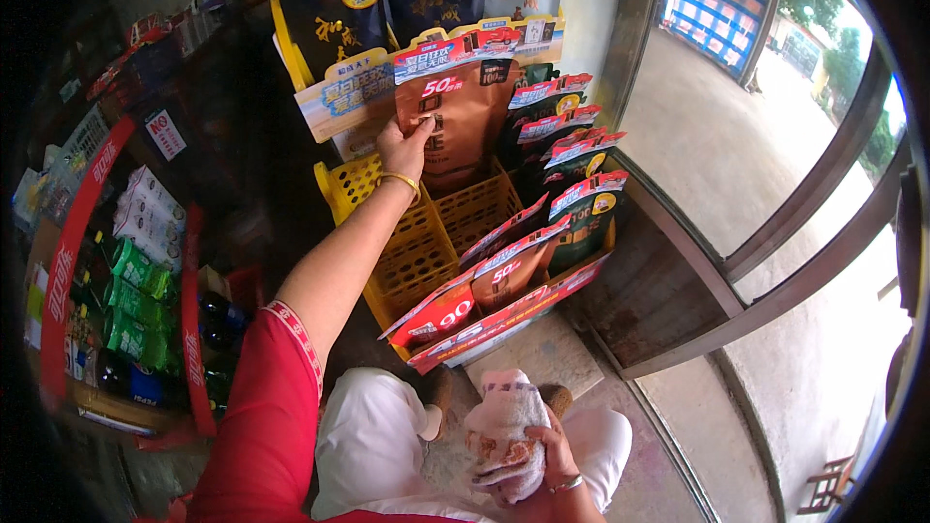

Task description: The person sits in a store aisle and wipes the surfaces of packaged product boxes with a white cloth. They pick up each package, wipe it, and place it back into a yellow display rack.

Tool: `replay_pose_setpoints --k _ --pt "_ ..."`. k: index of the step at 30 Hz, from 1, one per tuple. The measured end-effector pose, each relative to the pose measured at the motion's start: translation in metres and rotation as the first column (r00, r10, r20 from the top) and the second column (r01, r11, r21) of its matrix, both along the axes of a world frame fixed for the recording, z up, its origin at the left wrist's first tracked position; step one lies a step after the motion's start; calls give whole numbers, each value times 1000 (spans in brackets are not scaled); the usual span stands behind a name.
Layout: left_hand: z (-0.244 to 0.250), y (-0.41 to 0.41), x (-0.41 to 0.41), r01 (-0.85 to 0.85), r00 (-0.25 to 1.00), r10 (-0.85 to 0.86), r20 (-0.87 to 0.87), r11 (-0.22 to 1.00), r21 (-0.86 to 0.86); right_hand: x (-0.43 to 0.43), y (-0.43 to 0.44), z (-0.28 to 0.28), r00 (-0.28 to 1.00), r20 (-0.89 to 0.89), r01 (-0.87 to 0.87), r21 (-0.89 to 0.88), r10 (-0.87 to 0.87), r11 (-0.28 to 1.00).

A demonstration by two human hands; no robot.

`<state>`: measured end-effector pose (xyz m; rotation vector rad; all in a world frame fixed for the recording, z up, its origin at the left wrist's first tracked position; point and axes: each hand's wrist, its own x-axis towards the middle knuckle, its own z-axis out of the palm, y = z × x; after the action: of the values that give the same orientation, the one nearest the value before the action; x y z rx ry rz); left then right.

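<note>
My left hand [407, 149] reaches forward over the yellow display rack, its thumb on the front of a brown printed pouch [461, 109]. The fingers behind the pouch are hidden. The pouch stands upright at the back of a compartment of the yellow plastic rack [476, 207]. Low in front of my knees, my right hand [556, 450] grips a folded white terry cloth [508, 436] with an orange pattern. More pouches stand in the rack: a red pouch [439, 316] and a brown pouch [505, 280] at the front, dark green pouches [581, 229] along the right.
Dark pouches [330, 14] fill an upper tier behind a printed card strip [349, 91]. At left, a shelf with red edging [192, 319] carries green packets [142, 305] and bottles. A metal-framed glass door [683, 254] stands at right. A stone slab [541, 359] lies below the rack.
</note>
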<state>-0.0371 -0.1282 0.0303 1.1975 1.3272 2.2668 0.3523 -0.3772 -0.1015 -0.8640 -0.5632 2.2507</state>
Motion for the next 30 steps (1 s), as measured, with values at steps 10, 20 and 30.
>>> replay_pose_setpoints --k 10,20,30 --pt "-35 23 -22 -31 998 32 47 999 -12 -10 2 -10 999 33 14 -65 -11 998" --pt "-58 16 -23 -388 836 215 -504 882 -267 -15 2 -12 999 50 -13 -21 14 1000" --pt "-84 7 -36 -556 739 253 -624 753 -353 -13 0 -7 996 89 1 -47 4 999"
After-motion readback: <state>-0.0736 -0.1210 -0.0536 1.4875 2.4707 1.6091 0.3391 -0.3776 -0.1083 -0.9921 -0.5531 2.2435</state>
